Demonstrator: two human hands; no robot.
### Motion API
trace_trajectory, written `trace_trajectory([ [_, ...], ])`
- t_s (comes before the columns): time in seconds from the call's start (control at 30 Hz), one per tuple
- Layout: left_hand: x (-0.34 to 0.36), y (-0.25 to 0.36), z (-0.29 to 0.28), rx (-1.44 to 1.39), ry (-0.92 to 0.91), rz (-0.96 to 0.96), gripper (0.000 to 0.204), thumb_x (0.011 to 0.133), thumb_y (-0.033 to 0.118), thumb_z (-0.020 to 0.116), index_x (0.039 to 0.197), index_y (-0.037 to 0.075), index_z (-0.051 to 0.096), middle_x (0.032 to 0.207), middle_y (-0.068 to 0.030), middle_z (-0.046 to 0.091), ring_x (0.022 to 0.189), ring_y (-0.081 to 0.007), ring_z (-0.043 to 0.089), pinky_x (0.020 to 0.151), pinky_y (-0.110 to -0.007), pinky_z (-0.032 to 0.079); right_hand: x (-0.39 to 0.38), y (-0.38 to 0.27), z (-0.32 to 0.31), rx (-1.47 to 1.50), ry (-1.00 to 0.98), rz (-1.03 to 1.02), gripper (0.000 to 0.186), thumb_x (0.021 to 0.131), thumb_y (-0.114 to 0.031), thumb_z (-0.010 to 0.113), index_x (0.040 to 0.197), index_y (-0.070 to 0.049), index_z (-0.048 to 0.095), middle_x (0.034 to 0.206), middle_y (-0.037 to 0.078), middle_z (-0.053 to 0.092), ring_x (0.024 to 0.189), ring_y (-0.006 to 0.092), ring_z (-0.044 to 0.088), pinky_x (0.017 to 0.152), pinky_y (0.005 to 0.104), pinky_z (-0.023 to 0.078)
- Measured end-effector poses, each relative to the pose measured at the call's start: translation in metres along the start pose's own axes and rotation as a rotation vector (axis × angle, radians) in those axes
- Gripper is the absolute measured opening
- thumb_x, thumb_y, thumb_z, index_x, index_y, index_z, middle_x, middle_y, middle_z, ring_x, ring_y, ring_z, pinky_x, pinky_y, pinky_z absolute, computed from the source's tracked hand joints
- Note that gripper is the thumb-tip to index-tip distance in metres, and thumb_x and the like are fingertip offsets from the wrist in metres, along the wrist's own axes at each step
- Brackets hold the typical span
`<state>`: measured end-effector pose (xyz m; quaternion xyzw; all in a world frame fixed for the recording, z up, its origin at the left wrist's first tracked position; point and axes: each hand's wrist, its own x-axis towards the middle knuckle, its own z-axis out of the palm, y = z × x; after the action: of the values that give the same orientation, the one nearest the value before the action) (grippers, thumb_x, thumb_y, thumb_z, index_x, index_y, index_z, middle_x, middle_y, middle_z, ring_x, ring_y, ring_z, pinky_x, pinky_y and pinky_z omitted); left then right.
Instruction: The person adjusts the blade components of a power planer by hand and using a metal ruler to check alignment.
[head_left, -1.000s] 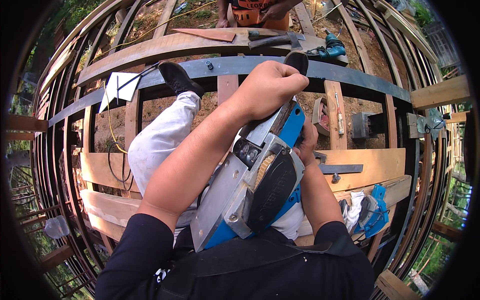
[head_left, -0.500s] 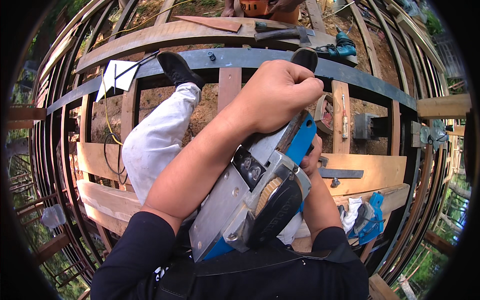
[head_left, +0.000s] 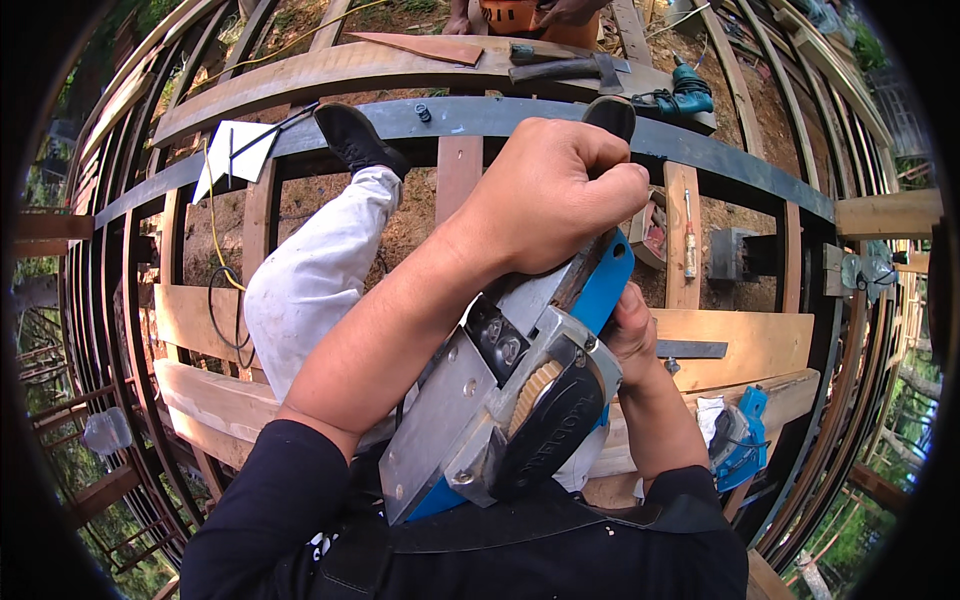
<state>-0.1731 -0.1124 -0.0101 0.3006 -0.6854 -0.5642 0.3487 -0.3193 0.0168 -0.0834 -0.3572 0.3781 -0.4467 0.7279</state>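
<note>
An electric hand planer (head_left: 435,425) lies tilted across my lap, with its metal sole, roller and blue and black housing showing. My left hand (head_left: 565,195) is closed in a fist over the planer's far end; what its curled fingers hold is hidden beneath it. Beside the blue plate (head_left: 606,285) on the planer's right side is my right hand (head_left: 632,330), its fingers curled and thumb on top. The planer's body covers part of that hand, and whatever is in it cannot be made out.
A hatchet (head_left: 570,68) and a teal power drill (head_left: 685,95) rest on the far beam. A screwdriver (head_left: 689,240) lies on a strut. At right sit a flat metal bar (head_left: 692,349) and a blue power tool (head_left: 740,440). Another person's hand (head_left: 570,12) shows beyond. Gaps separate the beams.
My right hand has shifted slightly to the right and its forearm outward, so more of its thumb shows. My left fist has barely moved, and the planer stays in place.
</note>
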Motion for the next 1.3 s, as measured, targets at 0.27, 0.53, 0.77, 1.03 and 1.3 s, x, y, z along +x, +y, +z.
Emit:
trace_trajectory([
  [0.27, 0.005, -0.010, -0.004, 0.181, -0.043, 0.266, 0.026, 0.085, 0.015, 0.057, 0.070, -0.004, 0.049, 0.064, -0.0021, 0.045, 0.060, -0.0085, 0.044, 0.054, -0.027, 0.039, 0.001, -0.008, 0.008, 0.185, -0.009, 0.040, 0.081, 0.088, -0.064, 0.050, 0.141, -0.004, 0.037, 0.128, 0.017, 0.057, 0.115, 0.0289, 0.061, 0.101, 0.0446, 0.049],
  [0.53, -0.005, 0.005, 0.006, 0.131, -0.027, 0.122, 0.027, 0.082, 0.020, 0.060, 0.072, -0.004, 0.052, 0.064, -0.0062, 0.047, 0.061, -0.0125, 0.045, 0.056, -0.032, 0.040, -0.001, 0.006, -0.006, -0.193, 0.147, -0.209, 0.074, 0.092, -0.066, 0.044, 0.120, 0.002, 0.048, 0.102, 0.010, 0.060, 0.093, 0.0157, 0.059, 0.081, 0.0296, 0.048],
  [0.77, 0.004, 0.020, 0.020, 0.379, -0.063, 0.098, 0.034, 0.080, 0.025, 0.057, 0.068, -0.007, 0.056, 0.060, -0.0232, 0.052, 0.055, -0.0337, 0.054, 0.057, -0.041, 0.045, -0.003, 0.036, 0.007, -0.013, 0.301, -0.419, 0.069, 0.101, -0.054, 0.037, 0.133, 0.008, 0.042, 0.107, 0.009, 0.061, 0.093, 0.0147, 0.060, 0.081, 0.0269, 0.048],
  [1.03, 0.008, 0.019, 0.047, 0.477, -0.093, 0.094, 0.033, 0.079, 0.025, 0.053, 0.072, -0.006, 0.065, 0.064, -0.0252, 0.058, 0.063, -0.0392, 0.062, 0.065, -0.044, 0.051, -0.032, 0.079, -0.037, 0.091, 0.230, -0.373, 0.059, 0.103, -0.047, 0.038, 0.135, 0.003, 0.041, 0.111, 0.010, 0.057, 0.101, 0.0165, 0.058, 0.085, 0.0311, 0.048],
  [1.3, 0.010, 0.017, 0.056, 0.573, -0.115, 0.018, 0.036, 0.080, 0.027, 0.053, 0.075, -0.004, 0.069, 0.071, -0.0253, 0.064, 0.071, -0.0399, 0.065, 0.072, -0.046, 0.053, -0.034, 0.081, -0.024, 0.109, 0.411, -0.427, 0.062, 0.100, -0.048, 0.042, 0.137, 0.002, 0.040, 0.121, 0.014, 0.058, 0.112, 0.0229, 0.058, 0.092, 0.0365, 0.048],
])
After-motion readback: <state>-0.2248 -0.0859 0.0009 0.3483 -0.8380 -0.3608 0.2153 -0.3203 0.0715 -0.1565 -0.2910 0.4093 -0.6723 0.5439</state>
